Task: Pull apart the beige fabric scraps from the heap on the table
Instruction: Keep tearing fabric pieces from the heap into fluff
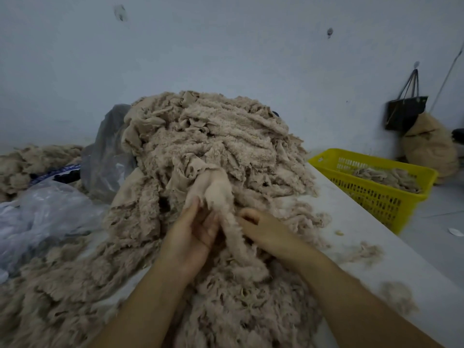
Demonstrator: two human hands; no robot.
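Observation:
A big heap of beige fleecy fabric scraps covers the middle of the white table and spreads toward me. From its front a blurred beige scrap stretches down between my hands. My left hand, palm turned up, holds the scrap's left edge with fingertips near the top. My right hand sits just right of the scrap with fingers curled; its grip on the fluffy strip is partly hidden.
A yellow plastic basket with some beige scraps stands beyond the table's right edge. Clear plastic bags lie at left, with another beige pile behind. A black bag hangs on the wall above a stuffed sack. Loose tufts dot the table's right side.

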